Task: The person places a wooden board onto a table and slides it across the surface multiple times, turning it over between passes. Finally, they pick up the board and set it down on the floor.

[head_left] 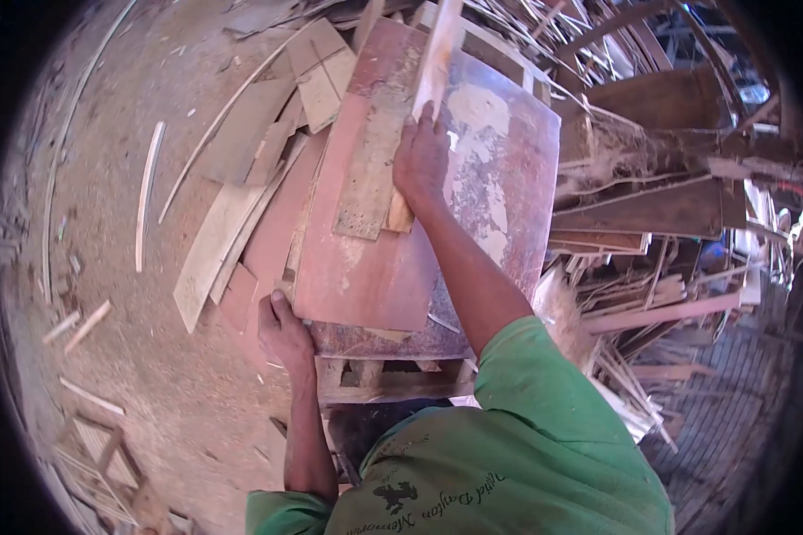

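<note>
many scraps (149,196) littering the floor (98,218), a board (357,287) on the scuffed table (528,152), right hand (422,159) clasping a batten (437,67), left hand (285,334) curled beside the board, its hold unclear

Bright, hazy light; strong fisheye bend; black corners.

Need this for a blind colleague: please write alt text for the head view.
A person's right hand rests on a long wooden strip atop stacked boards on a worn work surface. The left hand is at the near left corner of a reddish board. The person wears a green shirt; scrap wood lies around.
</note>
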The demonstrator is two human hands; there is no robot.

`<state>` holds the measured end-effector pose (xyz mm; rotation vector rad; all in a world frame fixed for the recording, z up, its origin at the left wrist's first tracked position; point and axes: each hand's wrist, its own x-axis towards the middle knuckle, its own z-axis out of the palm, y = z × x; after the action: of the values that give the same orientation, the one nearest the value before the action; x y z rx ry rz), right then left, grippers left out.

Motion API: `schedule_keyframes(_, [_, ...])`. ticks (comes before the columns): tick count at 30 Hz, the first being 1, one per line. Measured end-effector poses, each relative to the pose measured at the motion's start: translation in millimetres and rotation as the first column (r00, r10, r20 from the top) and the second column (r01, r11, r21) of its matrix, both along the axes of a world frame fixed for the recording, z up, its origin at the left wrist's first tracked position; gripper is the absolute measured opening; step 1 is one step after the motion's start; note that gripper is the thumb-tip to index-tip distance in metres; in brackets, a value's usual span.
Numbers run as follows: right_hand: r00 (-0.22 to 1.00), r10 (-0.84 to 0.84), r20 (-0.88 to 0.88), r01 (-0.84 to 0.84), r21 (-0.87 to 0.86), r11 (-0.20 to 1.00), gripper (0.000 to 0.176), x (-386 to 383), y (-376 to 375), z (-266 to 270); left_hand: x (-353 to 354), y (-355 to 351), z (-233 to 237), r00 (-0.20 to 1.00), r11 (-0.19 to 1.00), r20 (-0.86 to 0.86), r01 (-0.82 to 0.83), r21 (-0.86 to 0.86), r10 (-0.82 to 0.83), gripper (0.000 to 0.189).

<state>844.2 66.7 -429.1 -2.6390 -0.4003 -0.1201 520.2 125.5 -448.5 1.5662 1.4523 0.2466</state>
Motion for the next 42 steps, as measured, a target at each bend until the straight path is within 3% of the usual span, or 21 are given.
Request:
schedule_keyframes(6, [0.997,0.02,0.072,-0.021,0.014,1.0,0.062,37,6,-8,4,-4,-12,0.986,0.997,0.154,-0.068,0.021,0.064,0.035])
schedule_keyframes(9, [0.998,0.013,0.064,-0.016,0.053,0.998,0.061,53,10,-9,3,-4,-12,0.997,0.998,0.055,-0.05,0.041,0.048,0.034])
schedule_keyframes(12, [1.0,0.002,-0.015,-0.001,0.082,0.997,0.062,80,18,4,4,-2,-4,0.998,0.999,0.056,-0.038,0.008,0.037,0.035])
schedule_keyframes(21, [0.999,0.038,-0.009,-0.037,0.1,0.994,0.076,130,26,-11,3,-7,-17,0.994,0.992,0.101,-0.057,0.114,0.046,0.037])
schedule_keyframes(24, [0.997,0.079,0.013,-0.08,0.142,0.987,0.082,134,17,-23,6,-8,-1,1.0,0.986,-0.024,-0.011,0.164,0.015,0.036])
schedule_keyframes(28, [0.994,0.107,-0.029,-0.1,0.176,0.979,0.082,138,16,-11,-10,-10,-19,0.991,0.971,0.101,-0.108,0.215,0.087,0.048])
schedule_keyframes(31, [0.991,0.129,-0.038,-0.121,0.155,0.98,0.081,148,10,-11,-50,-16,-9,0.984,0.946,0.123,-0.159,0.281,0.129,0.057])
schedule_keyframes(34, [0.966,0.172,-0.193,-0.149,0.128,0.981,0.081,153,-5,17,-114,-40,8,0.96,0.948,0.129,-0.267,0.171,0.247,0.057])
schedule_keyframes(38, [0.95,0.25,-0.19,-0.246,0.042,0.968,0.077,179,-32,30,-230,-83,-14,0.946,0.945,0.107,-0.317,0.084,0.307,0.05])
schedule_keyframes(39, [0.943,0.285,-0.175,-0.298,-0.057,0.953,0.074,181,-41,48,-254,-96,-11,0.944,0.947,0.084,-0.321,0.021,0.319,0.046])
schedule_keyframes(42, [0.946,0.304,-0.109,-0.312,-0.069,0.947,0.073,167,-84,37,-287,-121,28,0.907,0.911,0.111,-0.392,-0.129,0.406,0.041])
